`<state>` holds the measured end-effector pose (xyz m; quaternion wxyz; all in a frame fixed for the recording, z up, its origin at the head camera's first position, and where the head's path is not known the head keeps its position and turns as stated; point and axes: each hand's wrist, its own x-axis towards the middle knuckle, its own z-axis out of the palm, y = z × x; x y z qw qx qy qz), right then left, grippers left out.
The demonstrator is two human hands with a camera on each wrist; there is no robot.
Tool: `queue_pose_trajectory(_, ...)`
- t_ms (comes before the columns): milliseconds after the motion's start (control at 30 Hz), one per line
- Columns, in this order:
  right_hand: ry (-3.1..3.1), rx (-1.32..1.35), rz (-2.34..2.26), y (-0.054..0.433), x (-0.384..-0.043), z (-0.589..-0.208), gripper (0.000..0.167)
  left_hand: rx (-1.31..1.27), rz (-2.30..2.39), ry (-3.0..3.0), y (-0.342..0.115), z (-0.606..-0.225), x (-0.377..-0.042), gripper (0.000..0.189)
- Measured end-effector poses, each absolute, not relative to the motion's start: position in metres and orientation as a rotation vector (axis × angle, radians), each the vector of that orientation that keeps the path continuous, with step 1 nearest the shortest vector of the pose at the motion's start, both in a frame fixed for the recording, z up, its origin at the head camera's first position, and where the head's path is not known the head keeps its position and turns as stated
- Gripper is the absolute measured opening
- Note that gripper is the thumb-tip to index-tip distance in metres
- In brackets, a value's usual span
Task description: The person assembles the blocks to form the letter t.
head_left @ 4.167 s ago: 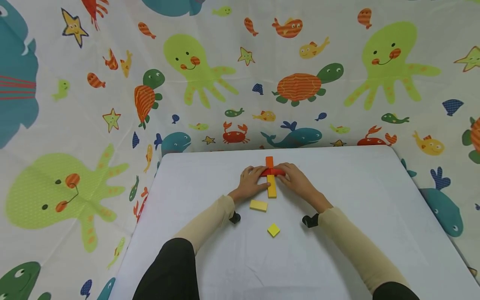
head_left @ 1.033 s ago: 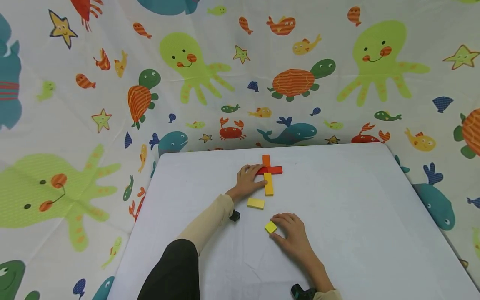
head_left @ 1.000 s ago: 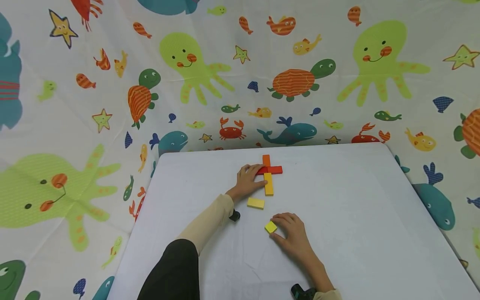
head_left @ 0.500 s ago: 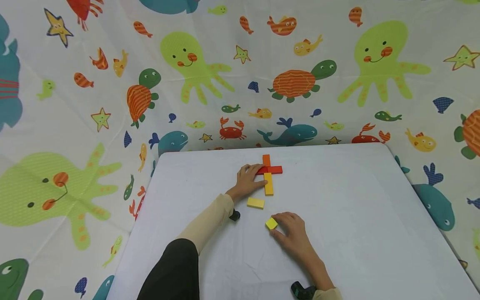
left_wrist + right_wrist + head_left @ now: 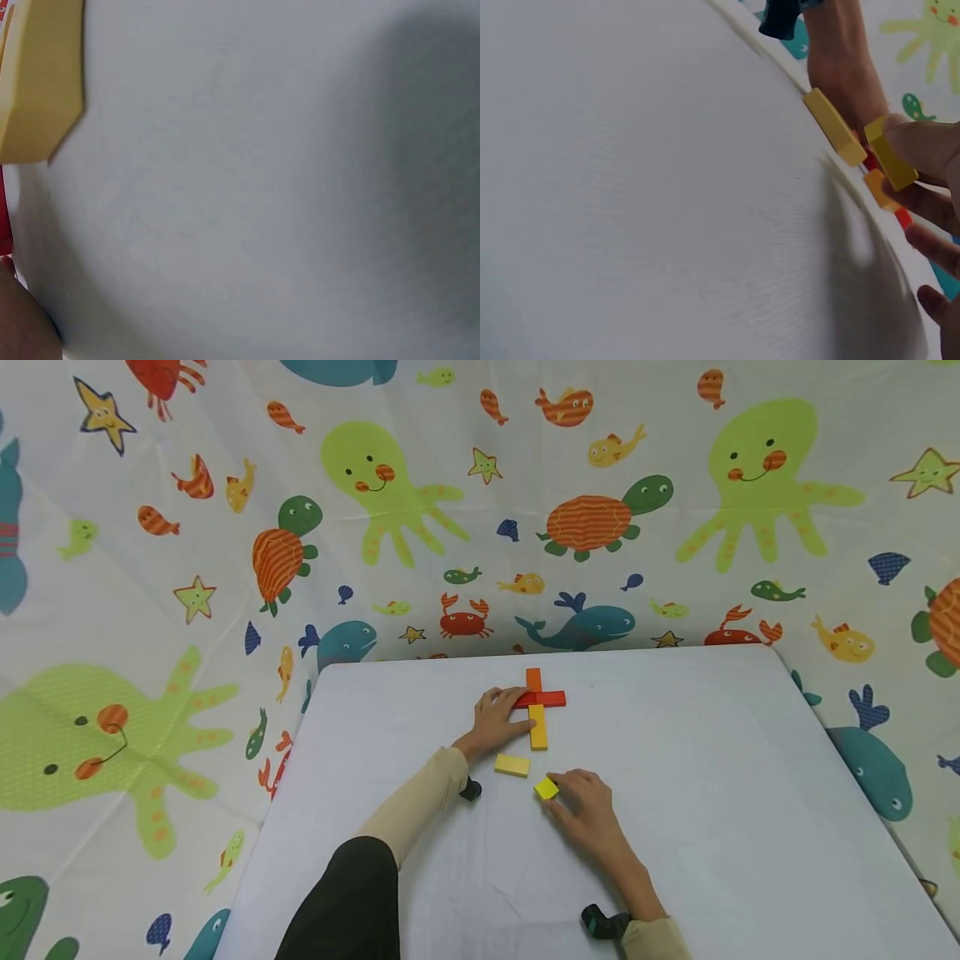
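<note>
In the head view my right hand (image 5: 588,810) pinches a small bright yellow block (image 5: 547,788) between thumb and fingers. The right wrist view shows that yellow block (image 5: 892,157) held off the table. My left hand (image 5: 493,722) rests against a cross-shaped row of blocks, fingertips on the left end of the red bar (image 5: 553,698) and thumb at the amber block (image 5: 538,735). An orange block (image 5: 533,679) stands beyond the red bar. The left fingers hide part of the red bar.
A pale yellow block (image 5: 512,765) lies alone on the white table (image 5: 712,793), below the amber block and near the left wrist. Behind the table hangs a cloth (image 5: 450,468) printed with sea animals. Black wrist cameras (image 5: 603,922) sit under both wrists.
My right hand has left the red bar and come down to the bright yellow block, then carried it slightly away from me toward the cross. The left hand stays in place.
</note>
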<state>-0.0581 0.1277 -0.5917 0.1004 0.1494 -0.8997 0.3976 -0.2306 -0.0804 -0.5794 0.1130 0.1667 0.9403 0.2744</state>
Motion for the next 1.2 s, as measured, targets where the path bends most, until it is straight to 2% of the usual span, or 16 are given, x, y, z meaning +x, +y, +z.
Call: queue_pose_trajectory(1200,-2.815,0.252,1.051,0.126,-0.095,-0.581,0.041,0.485,0.778,2.768,-0.078,-0.580,-0.230,0.075)
